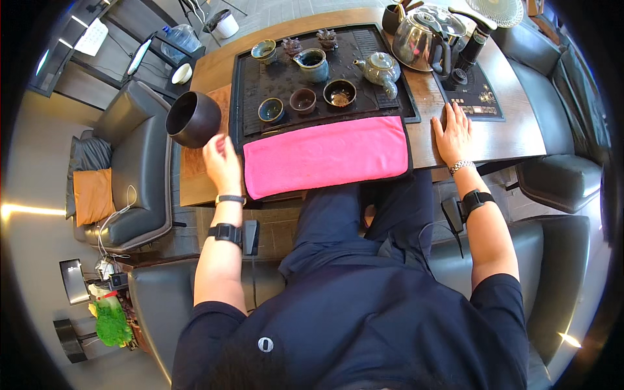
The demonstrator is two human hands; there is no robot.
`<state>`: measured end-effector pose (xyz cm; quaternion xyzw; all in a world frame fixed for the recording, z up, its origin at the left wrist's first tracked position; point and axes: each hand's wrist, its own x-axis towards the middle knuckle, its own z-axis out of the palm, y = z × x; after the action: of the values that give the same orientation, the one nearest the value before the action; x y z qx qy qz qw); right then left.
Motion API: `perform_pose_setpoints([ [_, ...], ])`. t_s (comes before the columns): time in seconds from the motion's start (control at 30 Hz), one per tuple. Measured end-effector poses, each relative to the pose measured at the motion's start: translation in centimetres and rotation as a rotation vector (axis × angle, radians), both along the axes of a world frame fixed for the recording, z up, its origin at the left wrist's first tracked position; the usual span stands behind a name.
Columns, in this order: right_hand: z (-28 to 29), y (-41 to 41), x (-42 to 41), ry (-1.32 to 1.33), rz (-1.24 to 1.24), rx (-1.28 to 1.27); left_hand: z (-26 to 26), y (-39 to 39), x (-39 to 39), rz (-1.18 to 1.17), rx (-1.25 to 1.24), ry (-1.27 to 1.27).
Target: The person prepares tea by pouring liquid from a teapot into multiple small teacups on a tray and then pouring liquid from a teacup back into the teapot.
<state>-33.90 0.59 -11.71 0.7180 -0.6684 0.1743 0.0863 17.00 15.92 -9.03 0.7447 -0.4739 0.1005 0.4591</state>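
My left hand (pixel 223 163), its fingers curled, is at the near side of a dark round bowl (pixel 193 119); whether it touches the bowl I cannot tell. Flat on the table beside the control panel lies my right hand (pixel 453 135), holding nothing. Between the hands, a folded pink towel (pixel 326 156) covers the near edge of a black tea tray (pixel 248 87). On the tray stand a glazed pitcher (pixel 313 66), a ceramic teapot (pixel 380 70), a blue-glazed cup (pixel 270 110), a brown cup (pixel 302 101), a dark-rimmed cup (pixel 340 93) and a greenish cup (pixel 264 51).
A steel kettle (pixel 417 41) stands beyond the control panel (pixel 480 100) at the table's right. Two small dark figurines (pixel 326 40) sit at the tray's far edge. Leather armchairs (pixel 141 161) flank the wooden table (pixel 195 187). A white bowl (pixel 182 74) rests on a side stand.
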Motion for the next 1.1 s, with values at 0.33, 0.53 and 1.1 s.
perform_pose_setpoints([
  [0.33,6.3,-2.1,7.2,-0.317,0.319,-0.144,-3.7,4.9,10.5,0.362,0.482,-0.372],
  [0.53,8.7,-8.9,12.0,-0.367,0.425,-0.01,-4.1,4.4,10.2,0.389,0.531,-0.369],
  [1.1,12.9,-10.1,16.1,-0.225,0.599,0.045,-3.7,4.4,9.6,0.421,0.514,-0.411],
])
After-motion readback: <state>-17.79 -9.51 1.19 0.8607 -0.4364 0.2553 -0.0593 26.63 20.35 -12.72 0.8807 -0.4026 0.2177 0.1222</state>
